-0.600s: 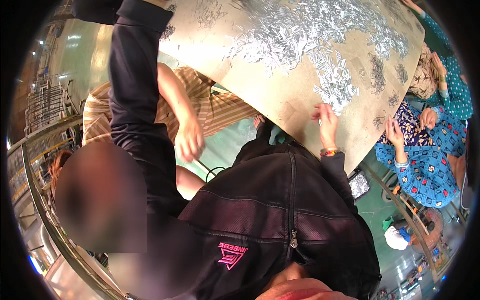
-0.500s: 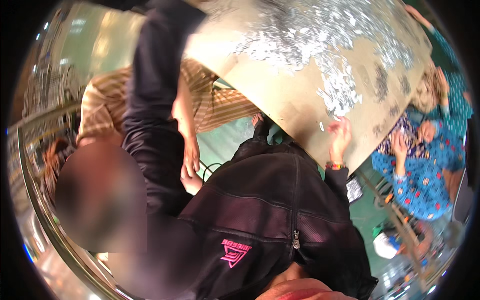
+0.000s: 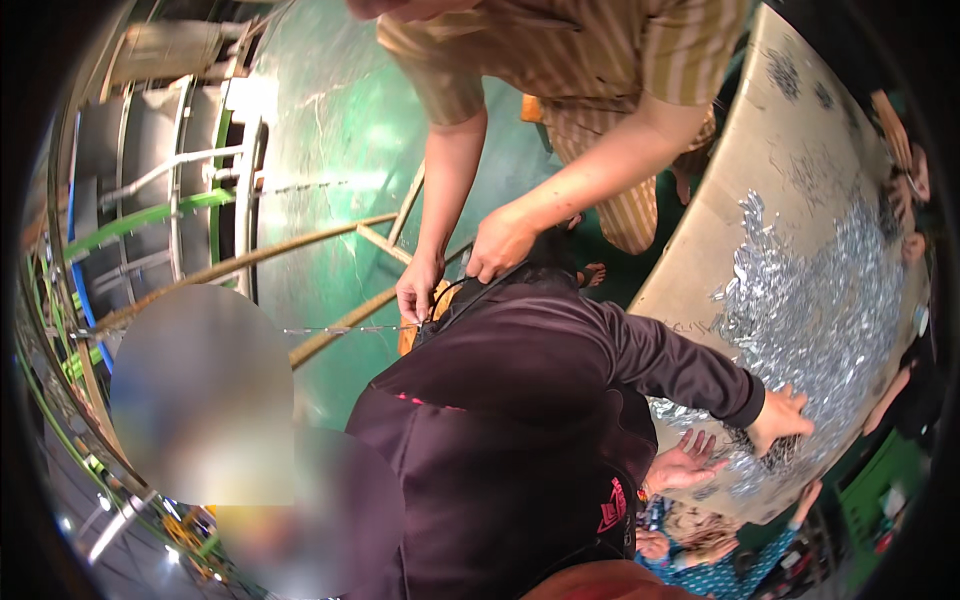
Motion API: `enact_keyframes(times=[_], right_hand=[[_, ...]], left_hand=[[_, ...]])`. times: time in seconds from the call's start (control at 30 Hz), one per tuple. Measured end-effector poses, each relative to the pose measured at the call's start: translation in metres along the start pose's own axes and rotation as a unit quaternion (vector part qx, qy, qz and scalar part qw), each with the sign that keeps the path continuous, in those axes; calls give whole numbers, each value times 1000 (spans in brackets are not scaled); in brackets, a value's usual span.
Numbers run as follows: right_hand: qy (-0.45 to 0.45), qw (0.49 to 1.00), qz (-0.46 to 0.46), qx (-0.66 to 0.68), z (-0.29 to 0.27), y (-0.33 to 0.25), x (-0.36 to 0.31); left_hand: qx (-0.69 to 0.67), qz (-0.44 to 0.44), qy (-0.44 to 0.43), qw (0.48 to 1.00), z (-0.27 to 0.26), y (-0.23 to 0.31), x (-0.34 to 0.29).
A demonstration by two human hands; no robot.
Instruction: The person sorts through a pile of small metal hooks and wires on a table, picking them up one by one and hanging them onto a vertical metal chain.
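My left hand reaches over the table at the right, fingers spread, above a small dark heap of thin pieces. Whether it grips any of them is hidden. Closer to my body, my right hand hovers palm up by the table edge, fingers apart, with nothing visible in it. Many small shiny silver pieces lie scattered over the tan tabletop. A black cable runs at my jacket's side, where another person's two hands handle it.
A person in a striped shirt leans in close at my left. Other people sit along the table's far side, one in a teal dotted sleeve. Wooden bars and metal racks stand at the left above a green floor.
My view has swung left. My left arm, raised before, now stretches across the table to the pieces. The other person's hands now work at the cable by my side.
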State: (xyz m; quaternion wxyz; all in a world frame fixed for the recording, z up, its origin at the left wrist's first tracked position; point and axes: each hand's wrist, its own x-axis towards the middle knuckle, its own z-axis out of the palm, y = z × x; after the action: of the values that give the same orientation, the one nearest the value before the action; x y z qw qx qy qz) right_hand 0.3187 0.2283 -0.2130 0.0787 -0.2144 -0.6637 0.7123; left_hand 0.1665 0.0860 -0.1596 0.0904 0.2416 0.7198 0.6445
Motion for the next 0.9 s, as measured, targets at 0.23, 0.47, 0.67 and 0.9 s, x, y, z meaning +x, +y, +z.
enact_keyframes(times=[0.23,0.47,0.67,0.9], right_hand=[[-24,999,-3,-24,-10,-15,24],[11,1000,18,-11,-34,-10,6],[6,996,15,88,-57,14,14],[-85,982,43,162,25,-66,13]], left_hand=[[-14,10,26,1000,12,7,22],[-36,-3,-24,999,15,18,9],[58,54,-21,997,3,-5,2],[166,-39,-151,974,0,-1,-13]])
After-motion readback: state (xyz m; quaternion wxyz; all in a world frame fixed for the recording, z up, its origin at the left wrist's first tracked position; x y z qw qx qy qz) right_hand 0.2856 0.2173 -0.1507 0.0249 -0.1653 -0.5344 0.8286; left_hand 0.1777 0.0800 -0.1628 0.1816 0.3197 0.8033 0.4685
